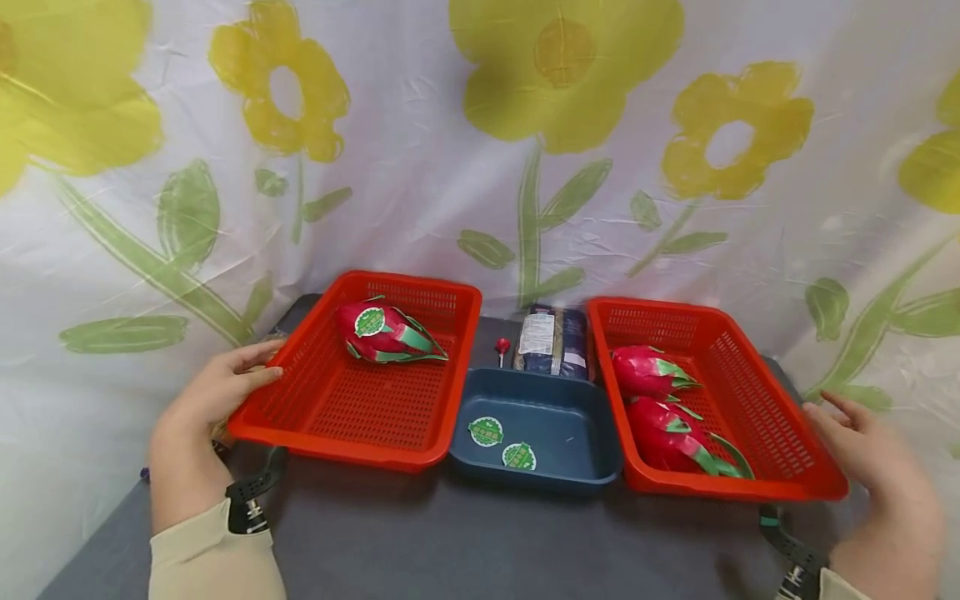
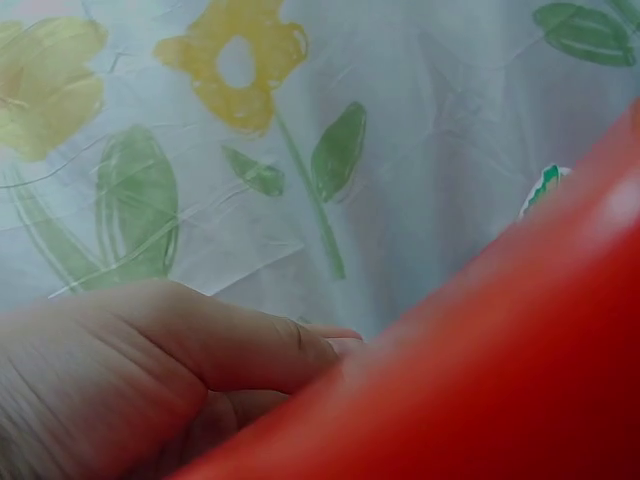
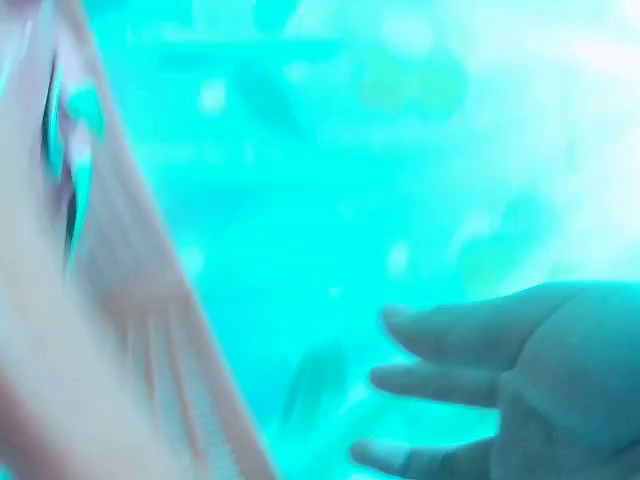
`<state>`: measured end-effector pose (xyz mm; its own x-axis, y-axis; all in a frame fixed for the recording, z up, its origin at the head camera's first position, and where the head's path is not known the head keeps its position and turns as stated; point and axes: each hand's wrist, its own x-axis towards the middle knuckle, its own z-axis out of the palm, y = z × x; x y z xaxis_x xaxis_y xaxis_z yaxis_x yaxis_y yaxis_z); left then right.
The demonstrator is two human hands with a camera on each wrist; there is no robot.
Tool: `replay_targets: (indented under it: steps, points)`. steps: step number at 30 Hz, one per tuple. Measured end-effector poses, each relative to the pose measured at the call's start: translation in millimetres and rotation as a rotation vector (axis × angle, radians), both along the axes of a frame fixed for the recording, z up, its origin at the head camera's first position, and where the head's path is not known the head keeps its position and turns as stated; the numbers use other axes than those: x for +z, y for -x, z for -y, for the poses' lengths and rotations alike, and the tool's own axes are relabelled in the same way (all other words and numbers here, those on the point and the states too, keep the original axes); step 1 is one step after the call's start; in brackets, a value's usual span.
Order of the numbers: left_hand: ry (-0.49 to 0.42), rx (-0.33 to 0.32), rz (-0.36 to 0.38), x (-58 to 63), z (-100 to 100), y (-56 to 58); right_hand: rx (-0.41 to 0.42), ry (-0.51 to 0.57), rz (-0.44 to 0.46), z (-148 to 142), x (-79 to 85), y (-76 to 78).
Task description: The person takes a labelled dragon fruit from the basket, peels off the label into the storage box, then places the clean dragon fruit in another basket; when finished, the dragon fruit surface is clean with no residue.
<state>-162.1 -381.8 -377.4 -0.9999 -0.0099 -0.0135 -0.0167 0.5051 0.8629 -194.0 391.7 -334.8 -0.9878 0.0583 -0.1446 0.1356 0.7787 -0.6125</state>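
Note:
At the left rim of a red plastic basket (image 1: 352,408), my left hand (image 1: 217,383) grips the edge, with its thumb at the rim. In the left wrist view, the basket's wall (image 2: 520,340) hides part of the fingers. One pink dragon fruit (image 1: 367,325) with a green round sticker lies in this basket. A second red basket (image 1: 750,400) on the right holds two dragon fruits (image 1: 643,372). My right hand (image 1: 862,442) is beside that basket's right rim, fingers extended. In the right wrist view, its spread fingers (image 3: 450,340) are apart from the basket.
Between the baskets sits a dark blue tray (image 1: 555,400) with two green stickers (image 1: 486,431) on its floor. Behind it are a dark blue package (image 1: 551,337) and a red lollipop (image 1: 502,345). A flowered curtain (image 1: 405,183) hangs behind the grey table (image 1: 465,550).

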Motion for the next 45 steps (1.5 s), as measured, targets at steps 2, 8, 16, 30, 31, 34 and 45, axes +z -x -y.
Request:
replay_targets:
  steps: [2, 8, 16, 30, 31, 34, 45]
  points:
    - [0.017, 0.008, 0.000, 2.2, 0.3, -0.9, -0.026, 0.016, -0.101, 18.5, 10.4, -4.7]
    - [0.051, 0.010, -0.022, 4.8, 1.2, -3.8, -0.028, 0.177, -0.359, 79.3, 29.3, -14.3]
    - [0.057, 0.021, -0.066, 0.2, -1.4, -2.4, 0.064, 0.293, -0.548, 178.6, 36.0, -21.3]
    - [-0.059, 0.028, -0.075, -9.2, 2.4, 2.6, 0.498, 0.406, -0.541, 356.2, 22.7, 9.6]
    - [-0.058, 0.027, -0.076, -8.7, 2.5, 3.1, 0.514, 0.400, -0.517, 366.5, 22.7, 12.5]
    - [-0.059, 0.028, -0.074, -7.7, 3.2, 3.8, 0.554, 0.363, -0.445, 394.9, 19.7, 24.1]
    - [-0.085, 0.064, -0.034, -6.1, -0.5, 2.4, 0.579, 0.327, -0.273, 462.3, -30.6, 72.5]
